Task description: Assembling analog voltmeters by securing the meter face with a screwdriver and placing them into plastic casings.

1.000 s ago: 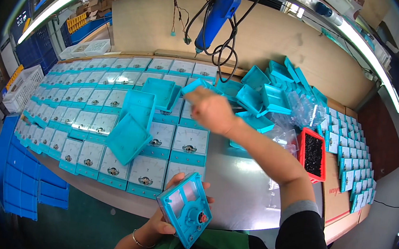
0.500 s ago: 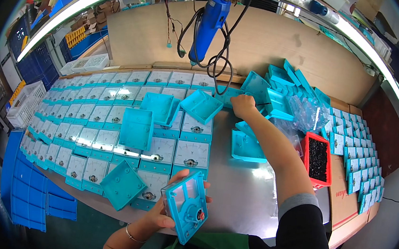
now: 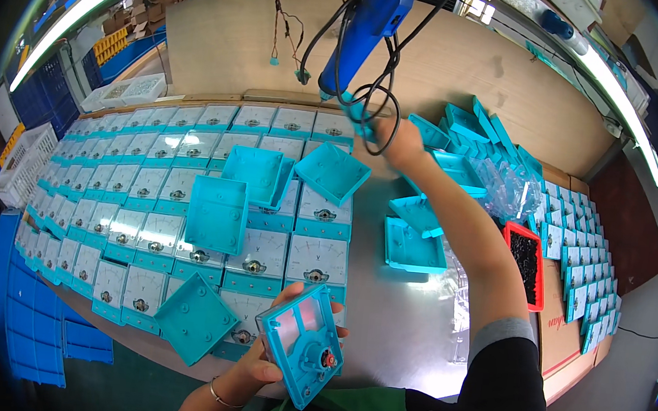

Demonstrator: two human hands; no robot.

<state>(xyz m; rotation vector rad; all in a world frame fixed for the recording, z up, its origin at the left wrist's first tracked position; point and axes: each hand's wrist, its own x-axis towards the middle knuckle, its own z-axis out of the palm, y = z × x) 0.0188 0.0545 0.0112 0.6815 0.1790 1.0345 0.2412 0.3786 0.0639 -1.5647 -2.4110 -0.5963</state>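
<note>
My left hand [image 3: 262,360] grips a panel meter's turquoise front housing [image 3: 304,352], its back turned up. The housing has a clear window and a small red part near its lower end. Out at the far side of the table, my right hand [image 3: 403,143] is closed on a turquoise plastic box [image 3: 359,116], smeared by motion and partly behind a black cable. A blue electric screwdriver [image 3: 367,33] hangs just above that hand. Next to my left hand, an open turquoise box [image 3: 197,319] lies tilted on the meters.
Rows of panel meters [image 3: 151,182] cover the table's left side. Loose turquoise boxes [image 3: 413,244] and clear plastic covers [image 3: 507,186] lie at right. A red tray [image 3: 536,298] holds small black parts. More meters [image 3: 575,258] stand on cardboard beyond it.
My right hand has lifted the turquoise box off the table, up and slightly left toward the hanging screwdriver. My left hand keeps its hold on the meter housing. The whole view has shifted slightly.
</note>
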